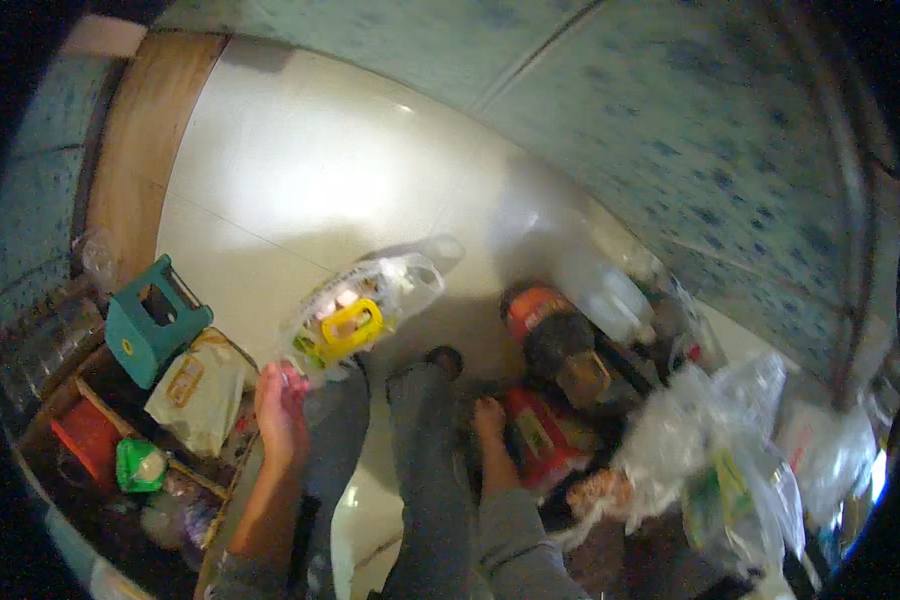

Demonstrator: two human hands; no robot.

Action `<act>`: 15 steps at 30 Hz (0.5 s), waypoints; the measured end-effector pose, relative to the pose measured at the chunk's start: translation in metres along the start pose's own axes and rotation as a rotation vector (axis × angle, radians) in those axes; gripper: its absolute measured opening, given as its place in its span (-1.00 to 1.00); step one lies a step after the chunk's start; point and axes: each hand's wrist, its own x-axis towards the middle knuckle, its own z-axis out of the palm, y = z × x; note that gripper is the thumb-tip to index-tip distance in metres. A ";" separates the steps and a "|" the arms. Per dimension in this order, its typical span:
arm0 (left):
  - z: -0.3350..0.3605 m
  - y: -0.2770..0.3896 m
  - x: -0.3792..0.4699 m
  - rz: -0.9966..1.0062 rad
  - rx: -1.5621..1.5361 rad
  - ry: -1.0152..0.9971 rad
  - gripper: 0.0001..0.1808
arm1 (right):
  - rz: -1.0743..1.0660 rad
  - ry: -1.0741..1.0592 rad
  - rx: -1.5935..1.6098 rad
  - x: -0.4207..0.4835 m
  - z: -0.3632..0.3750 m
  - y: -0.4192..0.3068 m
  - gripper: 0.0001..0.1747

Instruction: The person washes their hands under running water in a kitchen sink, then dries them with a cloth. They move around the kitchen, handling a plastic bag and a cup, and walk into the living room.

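Observation:
My left hand [281,397] is closed on the lower end of a clear plastic bag [412,281] that holds small items and a yellow, handle-shaped piece [352,326]. A bit of pink shows at its fingers. Between my legs and a crowd of goods on the right, my right hand [489,420] is low beside a red package [536,435]; its fingers are curled, and whether they grip anything does not show. Just beyond that package stands a large dark bottle with an orange-red label [536,311].
A green plastic stool [154,322] and a cream bag [199,390] rest at a divided wooden box [217,487] on the left, with a red container and green packet inside. Plastic bags [690,420] pile up on the right. A patterned tiled wall [682,150] borders the pale floor [270,180].

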 end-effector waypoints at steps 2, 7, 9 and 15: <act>-0.008 -0.009 0.007 -0.067 -0.027 -0.050 -0.77 | 0.041 0.167 0.205 0.049 0.027 0.004 -0.62; -0.020 -0.005 0.010 -0.240 -0.085 -0.049 -0.74 | 0.204 0.358 0.346 0.157 0.021 0.033 -0.67; -0.018 0.002 0.008 -0.336 -0.065 -0.052 -0.71 | 0.275 0.368 0.382 0.181 0.008 0.047 -0.68; 0.001 0.018 0.002 -0.395 -0.039 -0.124 -0.65 | 0.330 0.315 0.538 0.189 -0.002 0.054 -0.74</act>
